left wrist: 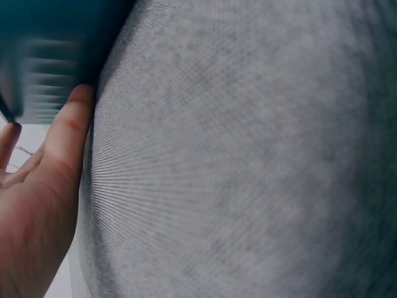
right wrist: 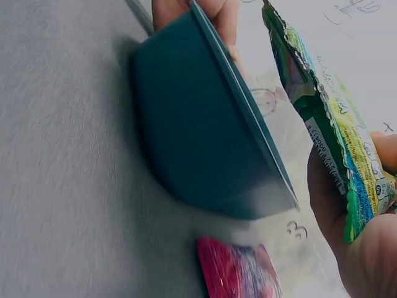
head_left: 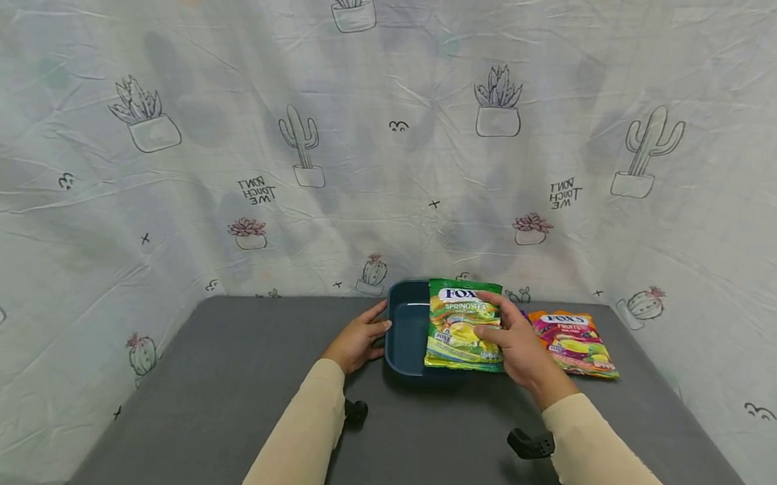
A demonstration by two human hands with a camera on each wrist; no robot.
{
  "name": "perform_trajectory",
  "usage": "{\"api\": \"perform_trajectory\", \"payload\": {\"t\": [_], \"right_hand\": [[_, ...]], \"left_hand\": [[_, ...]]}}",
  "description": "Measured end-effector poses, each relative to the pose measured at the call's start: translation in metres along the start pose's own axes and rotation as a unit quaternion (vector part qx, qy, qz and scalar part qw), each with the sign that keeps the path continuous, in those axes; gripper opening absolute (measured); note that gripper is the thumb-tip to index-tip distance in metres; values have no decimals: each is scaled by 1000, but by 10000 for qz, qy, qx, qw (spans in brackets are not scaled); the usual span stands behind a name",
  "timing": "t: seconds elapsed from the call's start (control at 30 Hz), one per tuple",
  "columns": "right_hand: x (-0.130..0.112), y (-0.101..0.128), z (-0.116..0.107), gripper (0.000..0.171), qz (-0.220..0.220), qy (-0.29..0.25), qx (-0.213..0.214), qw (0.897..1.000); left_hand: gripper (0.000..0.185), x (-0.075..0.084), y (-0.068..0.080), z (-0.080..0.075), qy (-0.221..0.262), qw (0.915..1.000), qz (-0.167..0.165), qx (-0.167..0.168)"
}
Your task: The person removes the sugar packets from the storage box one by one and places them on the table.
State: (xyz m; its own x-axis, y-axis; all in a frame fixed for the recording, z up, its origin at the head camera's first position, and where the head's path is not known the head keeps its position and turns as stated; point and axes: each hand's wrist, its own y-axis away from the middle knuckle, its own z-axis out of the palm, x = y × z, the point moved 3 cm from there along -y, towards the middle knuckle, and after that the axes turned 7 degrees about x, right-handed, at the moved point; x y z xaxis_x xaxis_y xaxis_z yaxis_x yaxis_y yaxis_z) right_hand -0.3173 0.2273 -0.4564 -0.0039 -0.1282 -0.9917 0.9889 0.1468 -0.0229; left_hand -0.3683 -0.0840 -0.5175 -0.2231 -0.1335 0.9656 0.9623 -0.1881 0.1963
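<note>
A dark blue plastic basin (head_left: 407, 339) sits on the grey table. My left hand (head_left: 357, 338) rests against its left side, fingers extended along the outer wall, which is ribbed in the left wrist view. My right hand (head_left: 515, 343) grips a green and yellow candy bag (head_left: 458, 327) labelled FOX'S Spring Tea, thumb on the front and fingers around the right edge. The bag is held raised above the basin's right part, hiding that part in the head view. From the right wrist view, the candy bag (right wrist: 335, 124) appears edge-on, apart from the basin rim (right wrist: 248, 102).
A magenta and orange FOX'S Fruits candy bag (head_left: 573, 344) lies on the table right of the basin. A bit of purple packaging (head_left: 524, 315) shows behind my right hand. White cloth (head_left: 426, 156) printed with cactus drawings hangs behind the grey table (head_left: 236, 381).
</note>
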Motion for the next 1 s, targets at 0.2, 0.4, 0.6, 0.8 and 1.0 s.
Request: {"api": "perform_trajectory", "payload": {"t": [0.2, 0.4, 0.6, 0.8, 1.0], "right_hand": [[2, 15, -22, 68, -47, 194, 175, 9996], [5, 32, -44, 66, -54, 490, 308, 9983], [10, 53, -63, 68, -101, 920, 426, 9948], [18, 70, -79, 70, -80, 1053, 530, 9930], [31, 84, -89, 71, 119, 1115, 513, 9924]], "left_hand": [[70, -1, -1, 0, -2, 10000, -30, 23], [68, -1, -1, 0, -44, 10000, 43, -27], [69, -2, -1, 0, -5, 10000, 47, -3], [69, 1, 0, 0, 24, 10000, -23, 91], [70, 0, -1, -1, 18, 10000, -25, 80]]}}
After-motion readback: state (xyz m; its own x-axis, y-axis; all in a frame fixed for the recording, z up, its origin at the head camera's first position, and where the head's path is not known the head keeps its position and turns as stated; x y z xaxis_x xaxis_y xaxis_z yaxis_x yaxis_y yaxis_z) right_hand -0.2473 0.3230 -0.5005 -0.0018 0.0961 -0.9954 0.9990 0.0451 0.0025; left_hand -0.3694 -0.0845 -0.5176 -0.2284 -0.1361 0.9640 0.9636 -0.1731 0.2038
